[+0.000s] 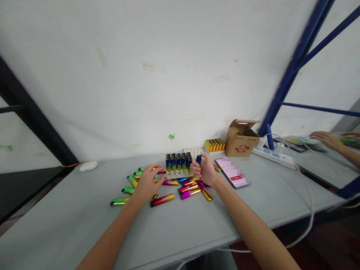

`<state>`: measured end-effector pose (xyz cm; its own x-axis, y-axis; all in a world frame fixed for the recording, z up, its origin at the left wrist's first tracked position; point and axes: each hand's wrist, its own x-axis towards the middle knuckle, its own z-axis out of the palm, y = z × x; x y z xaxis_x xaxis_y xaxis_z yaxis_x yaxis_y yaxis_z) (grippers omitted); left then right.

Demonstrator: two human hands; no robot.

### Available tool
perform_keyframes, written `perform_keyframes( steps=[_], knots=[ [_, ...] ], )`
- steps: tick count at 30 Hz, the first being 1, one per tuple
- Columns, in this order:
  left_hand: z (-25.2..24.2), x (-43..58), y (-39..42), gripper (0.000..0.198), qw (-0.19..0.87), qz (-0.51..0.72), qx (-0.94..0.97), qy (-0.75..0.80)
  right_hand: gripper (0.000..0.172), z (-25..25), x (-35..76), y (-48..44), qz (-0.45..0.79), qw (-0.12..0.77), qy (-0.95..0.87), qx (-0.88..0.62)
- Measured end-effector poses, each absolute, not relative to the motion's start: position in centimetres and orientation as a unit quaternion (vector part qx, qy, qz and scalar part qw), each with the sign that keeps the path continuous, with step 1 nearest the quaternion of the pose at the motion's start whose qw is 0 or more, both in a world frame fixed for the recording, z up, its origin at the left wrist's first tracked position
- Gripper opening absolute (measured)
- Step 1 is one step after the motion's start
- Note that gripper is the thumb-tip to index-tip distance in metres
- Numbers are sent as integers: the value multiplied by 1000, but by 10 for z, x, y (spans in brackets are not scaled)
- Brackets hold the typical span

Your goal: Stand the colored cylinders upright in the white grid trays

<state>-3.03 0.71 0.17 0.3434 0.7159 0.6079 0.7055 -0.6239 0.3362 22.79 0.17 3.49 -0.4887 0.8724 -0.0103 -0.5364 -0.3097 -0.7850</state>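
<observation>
My right hand [206,170] is closed around an upright dark blue tube [198,159], its top showing above the fingers. My left hand [149,183] is held with fingers apart over loose tubes, its fingertips close to the left end of a white tray [178,173]. Standing in that tray are several blue-and-yellow tubes [178,161] with black tops. Shiny tubes lie scattered around my hands: green-yellow ones [128,190] at left, a red-gold one [162,200] in front, and purple-gold ones [190,193] nearer the right hand. Their exact kind cannot be made out.
At the back stand a pale slotted tray [193,152], a block of yellow tubes [215,145] and an open cardboard box [242,138]. A phone [232,173], a power strip [274,155] and a hanging white cable [311,210] are on the right. Another person's hand [327,139] shows beyond the blue frame.
</observation>
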Motion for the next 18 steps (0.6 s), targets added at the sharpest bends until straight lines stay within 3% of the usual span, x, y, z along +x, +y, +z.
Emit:
perform_keyframes(
  steps=[18],
  knots=[
    [-9, -35, 12, 26, -19, 340, 833, 435, 40, 33, 227, 6, 732, 508, -369, -264]
  ],
)
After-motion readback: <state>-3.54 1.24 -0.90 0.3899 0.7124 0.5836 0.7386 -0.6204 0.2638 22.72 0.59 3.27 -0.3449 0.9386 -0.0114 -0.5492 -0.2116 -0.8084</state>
